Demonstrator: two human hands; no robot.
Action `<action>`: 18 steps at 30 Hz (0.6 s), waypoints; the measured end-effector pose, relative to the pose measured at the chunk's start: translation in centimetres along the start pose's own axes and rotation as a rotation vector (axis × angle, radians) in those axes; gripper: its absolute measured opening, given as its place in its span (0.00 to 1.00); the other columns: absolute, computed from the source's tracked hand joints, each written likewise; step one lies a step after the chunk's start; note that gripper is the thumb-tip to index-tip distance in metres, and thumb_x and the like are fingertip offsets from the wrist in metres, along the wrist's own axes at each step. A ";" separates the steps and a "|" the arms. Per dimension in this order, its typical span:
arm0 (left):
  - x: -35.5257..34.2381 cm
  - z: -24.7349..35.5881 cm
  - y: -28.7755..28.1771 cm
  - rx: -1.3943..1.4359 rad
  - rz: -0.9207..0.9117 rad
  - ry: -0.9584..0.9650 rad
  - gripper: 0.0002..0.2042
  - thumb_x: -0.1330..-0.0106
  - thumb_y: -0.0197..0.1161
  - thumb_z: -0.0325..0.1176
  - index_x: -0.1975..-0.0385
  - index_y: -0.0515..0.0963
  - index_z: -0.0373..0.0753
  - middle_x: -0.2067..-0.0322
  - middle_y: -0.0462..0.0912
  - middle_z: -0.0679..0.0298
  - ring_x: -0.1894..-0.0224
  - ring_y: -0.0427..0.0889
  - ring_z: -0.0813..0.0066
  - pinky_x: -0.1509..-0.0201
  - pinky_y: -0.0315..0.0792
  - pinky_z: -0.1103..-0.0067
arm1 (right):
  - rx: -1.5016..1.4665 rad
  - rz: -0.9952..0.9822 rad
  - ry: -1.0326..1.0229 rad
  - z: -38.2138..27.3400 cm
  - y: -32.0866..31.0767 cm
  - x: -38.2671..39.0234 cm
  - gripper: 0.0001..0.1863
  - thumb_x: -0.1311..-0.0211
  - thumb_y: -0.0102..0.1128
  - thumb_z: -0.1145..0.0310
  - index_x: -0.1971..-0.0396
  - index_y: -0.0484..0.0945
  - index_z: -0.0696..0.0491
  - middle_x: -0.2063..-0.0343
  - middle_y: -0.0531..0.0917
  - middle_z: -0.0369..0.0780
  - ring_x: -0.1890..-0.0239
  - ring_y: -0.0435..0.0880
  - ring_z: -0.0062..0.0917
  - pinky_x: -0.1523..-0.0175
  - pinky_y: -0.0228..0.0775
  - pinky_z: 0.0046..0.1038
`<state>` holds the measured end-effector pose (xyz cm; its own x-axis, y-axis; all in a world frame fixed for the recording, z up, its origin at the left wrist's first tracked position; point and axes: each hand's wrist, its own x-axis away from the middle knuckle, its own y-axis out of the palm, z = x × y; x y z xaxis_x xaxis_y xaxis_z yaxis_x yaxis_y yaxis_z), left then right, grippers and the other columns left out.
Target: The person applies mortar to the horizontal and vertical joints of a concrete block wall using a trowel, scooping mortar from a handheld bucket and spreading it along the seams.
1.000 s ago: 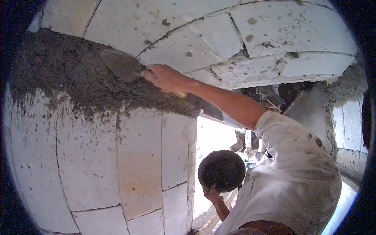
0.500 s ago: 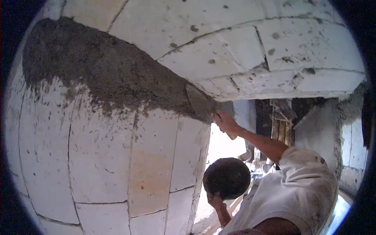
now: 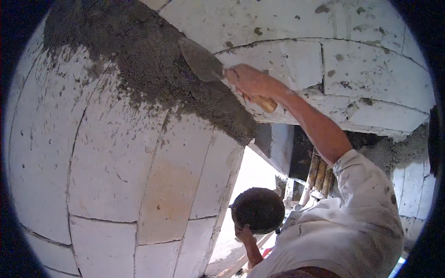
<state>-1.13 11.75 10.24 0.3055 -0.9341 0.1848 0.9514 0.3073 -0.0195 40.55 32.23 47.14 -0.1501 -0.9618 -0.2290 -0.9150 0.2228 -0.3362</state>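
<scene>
My right hand (image 3: pixel 252 82) is closed round the wooden handle of a trowel (image 3: pixel 200 61). The flat of its blade lies against a band of wet grey mortar (image 3: pixel 148 58) spread over the white block wall, near the band's upper right edge. Lower down, my left hand (image 3: pixel 245 235) grips the rim of a round black bowl (image 3: pixel 258 211) from below. Dark stuff, seemingly mortar, fills the bowl. It is held away from the wall, by a bright opening.
The white block wall (image 3: pixel 104 171) has dark joints and mortar splashes below the band. More blocks (image 3: pixel 371 74) run across the upper right, over the opening (image 3: pixel 232 194). Wooden poles (image 3: pixel 320 173) stand behind my right arm.
My right hand has moved the trowel up and left along the mortar, away from the band's lower right end. The bowl in my left hand sits slightly further left in view.
</scene>
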 end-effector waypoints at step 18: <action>1.0 3.6 3.0 0.091 -0.070 -0.031 0.26 0.58 0.55 0.17 0.52 0.74 0.31 0.58 0.80 0.61 0.59 0.78 0.67 0.51 0.71 0.75 | -0.446 0.082 0.161 14.5 11.8 2.3 0.21 0.32 0.42 0.48 0.67 0.69 0.53 0.83 0.70 0.36 0.84 0.70 0.21 0.80 0.67 0.29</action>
<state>1.90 12.41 13.86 0.2355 -0.9483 0.2128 0.9626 0.2577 0.0831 34.83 34.94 29.45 -0.2526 -0.9641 -0.0826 -0.9638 0.2431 0.1096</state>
